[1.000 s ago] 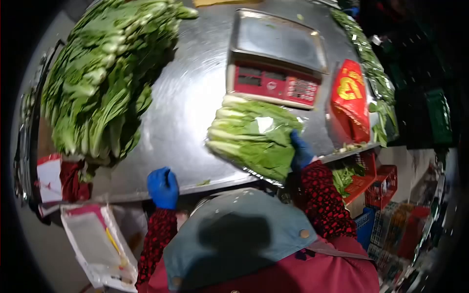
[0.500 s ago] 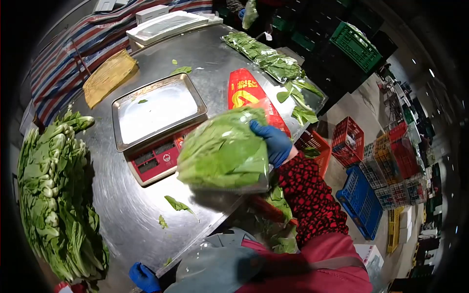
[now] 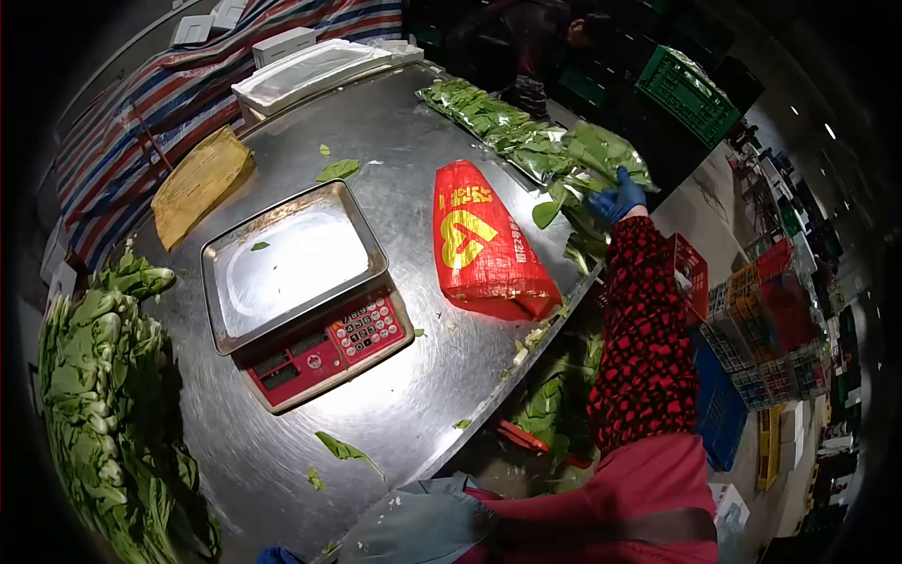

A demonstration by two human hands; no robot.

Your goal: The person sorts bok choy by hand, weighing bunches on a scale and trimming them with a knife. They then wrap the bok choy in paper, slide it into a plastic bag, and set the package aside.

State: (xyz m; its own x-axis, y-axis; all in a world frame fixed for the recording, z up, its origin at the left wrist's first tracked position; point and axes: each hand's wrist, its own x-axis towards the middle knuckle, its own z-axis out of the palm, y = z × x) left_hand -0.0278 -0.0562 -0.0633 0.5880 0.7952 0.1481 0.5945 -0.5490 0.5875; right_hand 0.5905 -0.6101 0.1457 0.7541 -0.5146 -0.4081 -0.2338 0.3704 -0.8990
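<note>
My right hand [image 3: 617, 197], in a blue glove, grips the near edge of a clear bag of leafy greens [image 3: 609, 153] at the table's far right corner. That bag overlaps the end of a row of bagged greens [image 3: 493, 122] along the far edge. Loose leaves [image 3: 584, 230] lie just under the hand. Only a sliver of my left hand [image 3: 276, 556], also blue-gloved, shows at the bottom edge, its fingers hidden. Mid-table sits a scale with a red keypad [image 3: 324, 343] and a metal pan [image 3: 296, 263] holding one leaf scrap.
A red printed bag [image 3: 489, 249] stands right of the scale. Bok choy [image 3: 108, 395] is piled at left, near a yellow sheet [image 3: 202, 183]. White foam trays [image 3: 315, 75] sit at the back. Beyond the table are a person [image 3: 517, 47] and a green crate [image 3: 689, 97].
My right hand has carried the bagged greens from over the scale's front to the far right corner. My left hand has slipped mostly out of view. The person beyond the table now bends over.
</note>
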